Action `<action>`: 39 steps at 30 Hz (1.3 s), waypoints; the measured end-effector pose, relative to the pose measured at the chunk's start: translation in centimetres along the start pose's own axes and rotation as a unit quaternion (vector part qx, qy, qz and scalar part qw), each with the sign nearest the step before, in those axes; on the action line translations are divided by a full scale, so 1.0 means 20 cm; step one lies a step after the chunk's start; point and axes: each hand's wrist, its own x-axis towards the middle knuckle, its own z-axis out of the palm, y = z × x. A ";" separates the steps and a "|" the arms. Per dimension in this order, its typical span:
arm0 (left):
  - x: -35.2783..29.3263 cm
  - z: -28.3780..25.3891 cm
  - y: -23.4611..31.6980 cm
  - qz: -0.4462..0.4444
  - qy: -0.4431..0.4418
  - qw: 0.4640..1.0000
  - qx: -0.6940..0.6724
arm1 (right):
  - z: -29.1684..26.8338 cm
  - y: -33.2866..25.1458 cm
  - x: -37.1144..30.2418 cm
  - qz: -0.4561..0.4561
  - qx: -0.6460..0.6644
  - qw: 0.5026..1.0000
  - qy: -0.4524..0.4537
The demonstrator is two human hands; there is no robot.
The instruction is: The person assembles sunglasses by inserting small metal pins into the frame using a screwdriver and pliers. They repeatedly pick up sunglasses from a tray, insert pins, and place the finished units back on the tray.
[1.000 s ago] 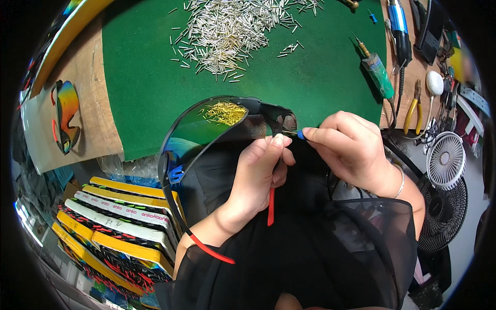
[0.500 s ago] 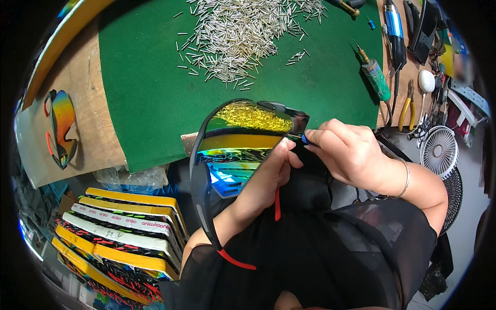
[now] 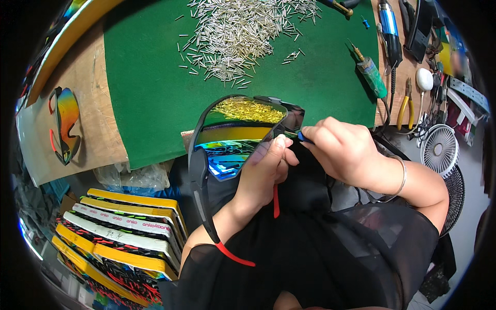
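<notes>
My left hand [image 3: 262,174] is closed on a pair of wraparound sunglasses [image 3: 202,194], thumb and fingers pinching the middle of the frame. Black arms with red tips carry a mirrored lens, which reflects yellow, blue and green; one arm hangs down over my left forearm. Beside that grip, my right hand [image 3: 345,151] pinches a small blue-handled tool [image 3: 304,137]. Its thin tip points left at the frame near my left thumb; my fingers hide most of the handle, and whether the tip touches is unclear.
Many short metal pins [image 3: 235,39] lie heaped on the green mat [image 3: 150,103]. Another pair of sunglasses [image 3: 66,124] rests at left, above stacked boxes of eyewear [image 3: 124,227]. At right are a green-handled soldering iron [image 3: 372,76], yellow-handled pliers [image 3: 405,108] and a small white fan [image 3: 439,146].
The sunglasses have tilted slightly in my left hand, shifting the lens reflections. Both hands have moved slightly left, and the blue-handled tool stays by the frame.
</notes>
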 end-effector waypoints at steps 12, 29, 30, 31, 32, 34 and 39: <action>0.04 -0.05 -0.08 -0.008 0.011 0.997 -0.070 | -0.01 0.04 -0.02 -0.078 -0.032 0.996 -0.015; -0.05 0.03 0.02 0.020 0.022 0.999 -0.012 | -0.20 -0.02 0.00 0.169 0.168 0.955 -0.176; -0.08 0.04 0.03 0.031 0.032 0.999 -0.019 | -0.22 -0.01 -0.04 0.164 0.173 0.957 -0.163; -0.11 0.04 0.03 0.042 0.042 0.998 -0.026 | -0.23 0.00 -0.05 0.178 0.184 0.951 -0.173; -0.12 0.05 0.04 0.052 0.036 0.998 -0.023 | -0.25 0.00 -0.06 0.212 0.215 0.941 -0.155; -0.14 0.06 0.05 0.071 0.025 0.997 -0.016 | -0.23 0.03 -0.10 0.253 0.298 0.917 -0.082; -0.12 0.09 0.02 0.085 0.005 0.996 0.011 | -0.17 -0.05 0.05 0.214 0.432 0.876 0.013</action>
